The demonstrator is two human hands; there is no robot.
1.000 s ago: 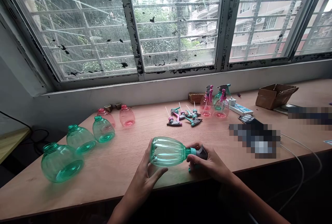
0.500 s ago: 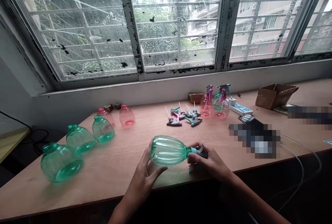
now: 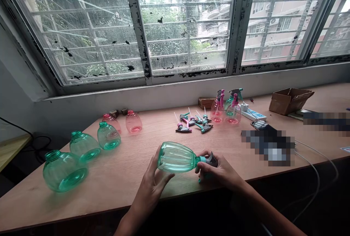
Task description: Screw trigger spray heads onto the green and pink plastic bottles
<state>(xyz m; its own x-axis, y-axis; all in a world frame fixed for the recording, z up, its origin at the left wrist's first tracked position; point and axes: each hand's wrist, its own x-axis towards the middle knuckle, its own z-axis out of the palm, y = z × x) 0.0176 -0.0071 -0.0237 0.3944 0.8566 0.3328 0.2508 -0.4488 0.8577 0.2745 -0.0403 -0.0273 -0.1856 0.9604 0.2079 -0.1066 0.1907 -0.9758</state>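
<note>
A clear green plastic spray bottle (image 3: 176,157) lies sideways just above the wooden table (image 3: 123,170), near its front edge. My left hand (image 3: 153,187) cups the bottle's body from below and the left, fingers curled round it. My right hand (image 3: 218,172) is closed round the grey and teal trigger head (image 3: 210,160) at the bottle's neck.
Three green bottles (image 3: 82,146) and two pink ones (image 3: 133,122) without heads stand at the left. Loose trigger heads (image 3: 193,122) lie mid-table, with assembled spray bottles (image 3: 226,108) behind them. A cardboard box (image 3: 290,100), a power strip (image 3: 253,114) and white cables (image 3: 314,163) are at the right.
The bottle has risen slightly and turned a little between my hands. Both hands keep their hold; nothing else on the table has moved.
</note>
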